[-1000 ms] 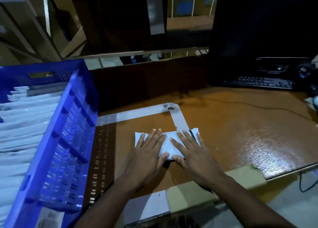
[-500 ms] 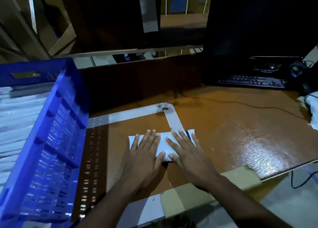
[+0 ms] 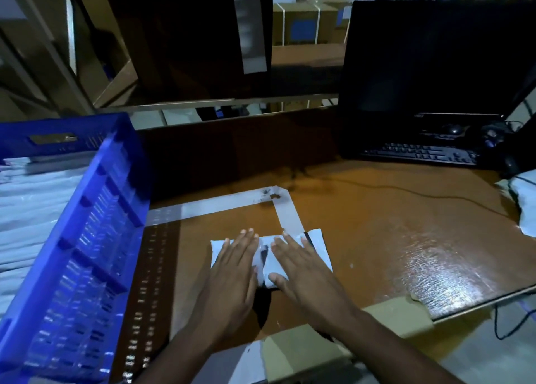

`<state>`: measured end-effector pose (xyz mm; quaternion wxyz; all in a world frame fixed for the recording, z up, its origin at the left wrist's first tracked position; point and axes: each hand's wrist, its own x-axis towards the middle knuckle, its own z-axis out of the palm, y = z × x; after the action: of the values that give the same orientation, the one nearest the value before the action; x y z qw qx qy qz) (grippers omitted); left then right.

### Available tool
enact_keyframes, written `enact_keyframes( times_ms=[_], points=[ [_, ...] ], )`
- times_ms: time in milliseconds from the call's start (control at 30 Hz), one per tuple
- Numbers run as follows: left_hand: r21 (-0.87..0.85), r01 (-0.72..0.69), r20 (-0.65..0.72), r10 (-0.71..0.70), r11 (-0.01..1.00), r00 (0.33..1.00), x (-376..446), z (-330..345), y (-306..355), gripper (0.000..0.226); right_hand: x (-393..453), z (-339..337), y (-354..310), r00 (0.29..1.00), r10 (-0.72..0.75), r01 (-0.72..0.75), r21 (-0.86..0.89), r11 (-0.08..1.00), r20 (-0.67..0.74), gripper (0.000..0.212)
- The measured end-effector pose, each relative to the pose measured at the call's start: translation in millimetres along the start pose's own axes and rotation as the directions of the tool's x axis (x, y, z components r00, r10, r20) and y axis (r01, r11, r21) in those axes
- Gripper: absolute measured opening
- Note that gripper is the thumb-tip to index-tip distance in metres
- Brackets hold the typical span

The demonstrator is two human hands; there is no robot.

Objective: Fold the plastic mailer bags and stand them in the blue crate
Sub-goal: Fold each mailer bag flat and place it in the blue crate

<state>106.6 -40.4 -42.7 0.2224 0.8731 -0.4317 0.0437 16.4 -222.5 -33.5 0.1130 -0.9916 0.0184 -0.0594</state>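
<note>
Folded white mailer bag (image 3: 320, 245) lying flat on the brown tabletop (image 3: 391, 238), near its front edge, partly over the right leg of a grey tape outline (image 3: 285, 209). Pressed down by 2 hands side by side: left hand (image 3: 232, 279) palm-down on the bag's left half, fingers (image 3: 246, 238) straight and close together, gripping nothing; right hand (image 3: 301, 273) palm-down on the right half, fingers straight and slightly spread, thumb at the bag's near edge, gripping nothing. Dark strip visible on the bag between the 2 hands and another by its right end. Blue crate (image 3: 87, 224) just left of the tape outline, well apart from the bag, filled with a row of pale folded mailers (image 3: 32, 209) standing on edge. Farther right at the back: black keyboard (image 3: 420, 154) below a dark monitor (image 3: 435, 55), cable trailing across the tabletop. Pale plastic item at the far right edge, partly cut off.
</note>
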Motion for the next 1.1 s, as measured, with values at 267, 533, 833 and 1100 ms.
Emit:
enact_keyframes(
  times_ms=[267, 533, 833, 1100],
  points=[
    [0.139, 0.005, 0.018, -0.008, 0.99, 1.0, 2, 13, -4, 0.053, 13, 13, 5, 0.997, 0.016, -0.011, -0.076, 0.997, 0.07, 0.059],
    [0.158, 0.006, 0.034, -0.011, 0.987, 0.999, -2, 18, -4, 0.054, 12, 16, 7, 0.995, 0.014, -0.007, -0.066, 0.998, 0.102, 0.076],
    [0.111, -0.013, 0.058, 0.007, 0.994, 0.998, -5, 20, -5, 0.054, 5, 15, 7, 0.988, -0.001, 0.006, -0.032, 0.999, 0.155, 0.072],
    [0.111, 0.039, 0.113, -0.052, 0.993, 0.992, 0, 19, -8, 0.059, 12, 4, 5, 0.982, -0.047, 0.024, 0.124, 0.992, 0.184, 0.089]
  ],
)
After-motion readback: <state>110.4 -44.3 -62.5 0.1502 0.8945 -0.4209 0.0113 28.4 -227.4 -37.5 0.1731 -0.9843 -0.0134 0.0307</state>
